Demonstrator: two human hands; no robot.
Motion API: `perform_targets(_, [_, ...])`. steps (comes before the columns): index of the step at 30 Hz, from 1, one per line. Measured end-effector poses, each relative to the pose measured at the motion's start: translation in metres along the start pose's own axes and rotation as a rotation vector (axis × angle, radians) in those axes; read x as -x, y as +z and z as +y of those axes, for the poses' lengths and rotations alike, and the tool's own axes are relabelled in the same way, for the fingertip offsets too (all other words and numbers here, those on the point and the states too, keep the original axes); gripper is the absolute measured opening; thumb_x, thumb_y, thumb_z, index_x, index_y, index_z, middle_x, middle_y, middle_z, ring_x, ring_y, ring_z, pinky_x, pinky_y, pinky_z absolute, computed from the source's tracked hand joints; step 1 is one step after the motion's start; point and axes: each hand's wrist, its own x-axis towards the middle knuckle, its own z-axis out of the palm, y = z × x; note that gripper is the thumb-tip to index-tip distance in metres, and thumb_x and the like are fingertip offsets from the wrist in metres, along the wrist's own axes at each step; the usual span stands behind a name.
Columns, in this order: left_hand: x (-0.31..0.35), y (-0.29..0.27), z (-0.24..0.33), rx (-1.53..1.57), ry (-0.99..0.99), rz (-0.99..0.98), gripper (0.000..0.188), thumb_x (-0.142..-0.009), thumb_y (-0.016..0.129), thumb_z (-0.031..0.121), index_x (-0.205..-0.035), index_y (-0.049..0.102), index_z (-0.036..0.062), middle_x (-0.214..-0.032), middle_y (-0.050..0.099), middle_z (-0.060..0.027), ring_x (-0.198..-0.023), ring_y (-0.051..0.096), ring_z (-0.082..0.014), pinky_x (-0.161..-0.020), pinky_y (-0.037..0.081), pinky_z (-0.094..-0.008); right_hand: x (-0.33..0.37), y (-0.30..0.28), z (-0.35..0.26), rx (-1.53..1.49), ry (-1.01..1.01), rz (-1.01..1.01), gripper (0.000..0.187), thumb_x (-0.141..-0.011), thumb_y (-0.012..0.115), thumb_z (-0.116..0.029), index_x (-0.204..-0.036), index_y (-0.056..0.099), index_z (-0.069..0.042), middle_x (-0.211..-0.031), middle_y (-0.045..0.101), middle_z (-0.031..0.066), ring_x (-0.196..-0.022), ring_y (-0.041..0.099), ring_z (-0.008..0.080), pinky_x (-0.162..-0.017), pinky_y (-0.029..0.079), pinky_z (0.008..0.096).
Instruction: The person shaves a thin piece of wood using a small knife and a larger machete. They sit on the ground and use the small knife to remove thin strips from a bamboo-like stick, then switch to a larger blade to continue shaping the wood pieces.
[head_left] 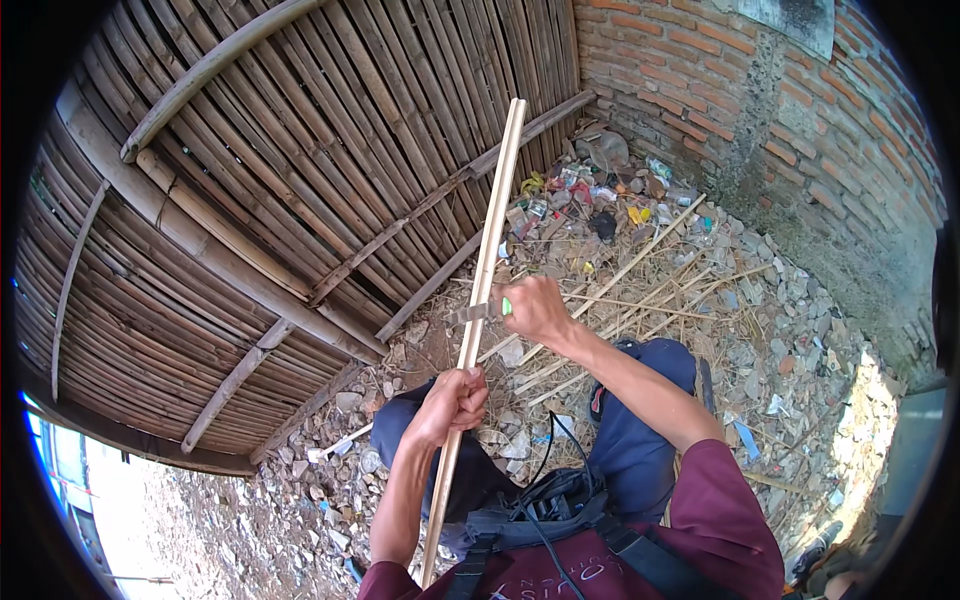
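Stick (488, 250), long and pale, slanted up past the left leg (392, 428), held tight by the left hand (451, 408), while the right hand (538, 312) gripped a knife (468, 313), blade across it. A bamboo wall (400, 150) edged the left; open room lay right, over stony ground (800, 340).

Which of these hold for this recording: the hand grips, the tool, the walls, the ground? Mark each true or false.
1. The left hand grips a long pale strip. True.
2. The right hand holds a hammer. False: it holds a knife with green on its handle.
3. The slatted wall is on the picture's right. False: it is on the left; the brick wall is on the right.
4. Thin loose strips lie on the ground. True.
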Motion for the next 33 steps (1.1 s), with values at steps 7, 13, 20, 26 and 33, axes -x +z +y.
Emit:
perform_targets(7, [0.012, -0.001, 0.001, 0.056, -0.025, 0.009, 0.037, -0.107, 0.045, 0.029, -0.073, 0.033, 0.0162, -0.056, 0.026, 0.0068, -0.042, 0.019, -0.0039, -0.038, 0.018, -0.0238, -0.014, -0.012, 0.003, -0.078, 0.128, 0.02, 0.025, -0.071, 0.064, -0.002, -0.088, 0.081, -0.009, -0.053, 0.065, 0.0062, -0.036, 0.044, 0.0104, -0.036, 0.032, 0.0307])
perform_targets(13, [0.013, -0.004, -0.008, 0.082, -0.034, -0.029, 0.037, -0.107, 0.045, 0.029, -0.074, 0.033, 0.0162, -0.055, 0.026, 0.0071, -0.041, 0.02, -0.0035, -0.038, 0.018, -0.0233, -0.024, -0.018, 0.027, 0.005, 0.255, 0.14, 0.03, -0.076, 0.058, 0.004, -0.095, 0.08, -0.002, -0.047, 0.054, 0.0039, -0.037, 0.04, 0.0099, -0.035, 0.027, 0.0288])
perform_targets(20, [0.023, -0.01, -0.021, 0.075, -0.068, -0.036, 0.038, -0.107, 0.044, 0.027, -0.073, 0.033, 0.0161, -0.055, 0.027, 0.0073, -0.042, 0.02, -0.0034, -0.038, 0.018, -0.0227, -0.026, -0.013, 0.039, -0.079, 0.39, 0.092, 0.032, -0.077, 0.059, 0.005, -0.099, 0.08, -0.002, -0.049, 0.06, 0.0057, -0.036, 0.045, 0.0106, -0.034, 0.031, 0.0285])
perform_targets(26, [0.024, -0.011, -0.023, 0.003, -0.073, -0.049, 0.036, -0.106, 0.043, 0.024, -0.072, 0.034, 0.0157, -0.056, 0.028, 0.0063, -0.043, 0.023, -0.0036, -0.039, 0.019, -0.0236, -0.021, -0.013, 0.039, -0.033, 0.105, 0.035, 0.019, -0.074, 0.063, 0.001, -0.082, 0.08, -0.005, -0.05, 0.061, 0.0061, -0.036, 0.046, 0.012, -0.036, 0.033, 0.0279])
perform_targets(33, [0.035, -0.003, -0.023, -0.089, -0.05, -0.037, 0.035, -0.105, 0.042, 0.022, -0.072, 0.034, 0.0152, -0.057, 0.03, 0.0057, -0.044, 0.024, -0.0044, -0.039, 0.02, -0.0247, -0.025, -0.025, 0.048, 0.015, -0.04, 0.013, 0.013, -0.074, 0.068, -0.006, -0.079, 0.08, -0.007, -0.048, 0.061, 0.0063, -0.037, 0.051, 0.0134, -0.038, 0.038, 0.0297])
